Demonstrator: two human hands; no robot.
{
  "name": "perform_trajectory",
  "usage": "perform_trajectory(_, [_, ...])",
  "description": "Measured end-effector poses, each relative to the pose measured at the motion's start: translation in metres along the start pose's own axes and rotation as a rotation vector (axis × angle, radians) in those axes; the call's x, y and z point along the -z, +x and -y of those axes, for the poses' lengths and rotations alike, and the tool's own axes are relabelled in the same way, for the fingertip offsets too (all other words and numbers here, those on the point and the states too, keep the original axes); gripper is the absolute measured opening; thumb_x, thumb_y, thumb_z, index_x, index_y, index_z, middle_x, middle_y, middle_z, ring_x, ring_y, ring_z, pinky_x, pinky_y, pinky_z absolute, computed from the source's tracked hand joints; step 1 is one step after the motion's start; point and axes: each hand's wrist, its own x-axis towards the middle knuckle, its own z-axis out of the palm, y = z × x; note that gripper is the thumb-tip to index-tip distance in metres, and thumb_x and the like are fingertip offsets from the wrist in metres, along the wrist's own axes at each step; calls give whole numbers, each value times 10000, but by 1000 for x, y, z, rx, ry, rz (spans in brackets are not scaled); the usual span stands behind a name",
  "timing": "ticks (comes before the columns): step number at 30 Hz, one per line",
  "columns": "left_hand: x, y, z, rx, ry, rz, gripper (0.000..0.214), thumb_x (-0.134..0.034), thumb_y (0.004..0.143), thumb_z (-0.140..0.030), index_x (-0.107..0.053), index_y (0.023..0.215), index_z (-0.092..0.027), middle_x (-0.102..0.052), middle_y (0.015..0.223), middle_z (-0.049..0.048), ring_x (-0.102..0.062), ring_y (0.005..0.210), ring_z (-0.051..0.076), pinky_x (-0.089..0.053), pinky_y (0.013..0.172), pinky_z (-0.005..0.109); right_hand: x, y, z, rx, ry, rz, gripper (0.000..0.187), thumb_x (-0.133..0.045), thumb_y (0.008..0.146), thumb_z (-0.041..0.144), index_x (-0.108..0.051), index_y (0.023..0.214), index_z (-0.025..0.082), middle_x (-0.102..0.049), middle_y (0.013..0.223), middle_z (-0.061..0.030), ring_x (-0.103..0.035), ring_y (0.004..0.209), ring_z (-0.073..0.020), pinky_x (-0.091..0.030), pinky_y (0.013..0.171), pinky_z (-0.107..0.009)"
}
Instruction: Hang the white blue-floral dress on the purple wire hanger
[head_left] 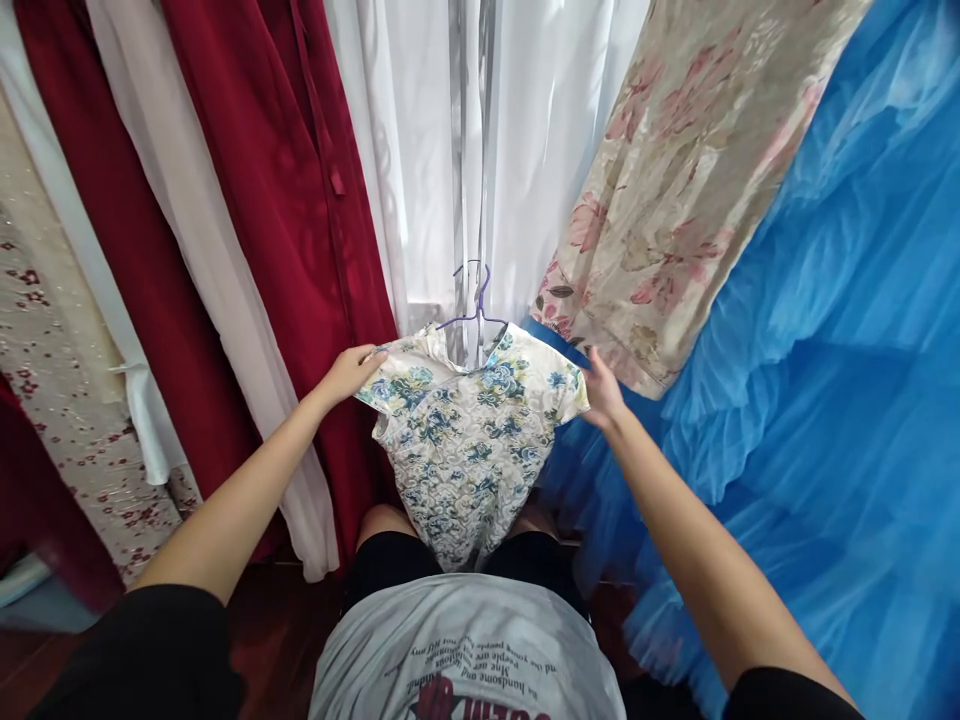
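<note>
A short-sleeved dress [469, 430], cream with blue and green flowers, hangs in front of me on a purple wire hanger [481, 300]. My left hand [354, 370] is closed on the edge of one sleeve, at the left of the garment. At the right, my right hand [602, 390] grips the other sleeve, its thumb pointing up and its other fingers mostly hidden behind the cloth. Between both hands the dress is spread wide at the shoulders. Its lower end drops down between my legs, where the hem is hidden.
Dark red gowns [247, 200] and a pale pink length of cloth [202, 230] hang at the left. White fabric [540, 130] with grey ribbons hangs behind the hanger. A beige floral garment [675, 220] and a full blue tulle gown [840, 430] fill the right. A pale basin [45, 595] stands at lower left.
</note>
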Motion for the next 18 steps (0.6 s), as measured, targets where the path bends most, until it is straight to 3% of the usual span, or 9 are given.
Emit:
perform_trajectory(2, [0, -10, 12, 34, -70, -76, 554, -759, 669, -698, -674, 723, -153, -619, 634, 17, -511, 574, 155, -397, 551, 255, 8, -3, 13, -38, 1, 33, 474, -687, 800, 648, -723, 856, 179, -756, 723, -60, -727, 685, -241, -561, 629, -332])
perform_trajectory(4, [-10, -11, 11, 40, -147, -171, 607, -684, 724, -738, -681, 844, -142, -667, 737, 46, -567, 628, 166, -450, 587, 268, 7, -3, 27, -15, -31, -17, 336, -808, 728, 495, -706, 761, 177, -717, 631, -17, -660, 551, -189, -520, 544, -276])
perform_trajectory(7, [-23, 3, -13, 6, -298, -313, 549, -694, 773, -648, -669, 980, -141, -694, 885, 73, -634, 754, 184, -513, 706, 295, -2, -1, 49, 69, 16, -219, 261, -782, 747, 403, -671, 667, 180, -662, 545, 5, -583, 477, -163, -470, 474, -261])
perform_trajectory(9, [-27, 14, -37, -70, -321, -322, 498, -704, 792, -543, -655, 1094, -151, -694, 983, 84, -661, 861, 217, -538, 803, 342, -7, -7, 60, 77, 119, -342, 240, -742, 768, 384, -664, 661, 184, -651, 539, 2, -601, 513, -181, -483, 484, -273])
perform_trajectory(12, [-32, 16, -63, -282, 17, -178, 642, -746, 740, -379, -562, 1328, -196, -627, 1264, 113, -606, 1165, 306, -484, 1025, 477, -17, -42, 66, 137, 202, -436, 216, -728, 784, 396, -698, 759, 184, -669, 610, 3, -636, 597, -192, -514, 532, -274])
perform_trajectory(14, [-44, 4, -67, -421, 360, -113, 865, -790, 679, -293, -443, 1469, -238, -453, 1502, 140, -420, 1394, 385, -323, 1163, 591, -30, -82, 63, 217, 176, -446, 235, -739, 798, 427, -704, 814, 195, -658, 644, 14, -614, 590, -173, -501, 525, -257])
perform_trajectory(16, [-65, -13, -60, -542, 583, -102, 1024, -802, 682, -254, -285, 1566, -272, -275, 1624, 154, -241, 1498, 424, -139, 1215, 664, -48, -127, 59, 193, 133, -392, 269, -747, 816, 462, -675, 778, 205, -600, 602, 26, -545, 521, -146, -450, 471, -238])
perform_trajectory(18, [-90, -29, -46, -647, 604, -103, 1047, -787, 741, -266, -184, 1597, -270, -281, 1617, 177, -251, 1498, 413, -99, 1224, 668, -69, -166, 57, 126, 83, -199, 313, -719, 860, 499, -653, 772, 206, -573, 615, 26, -497, 509, -123, -406, 452, -218])
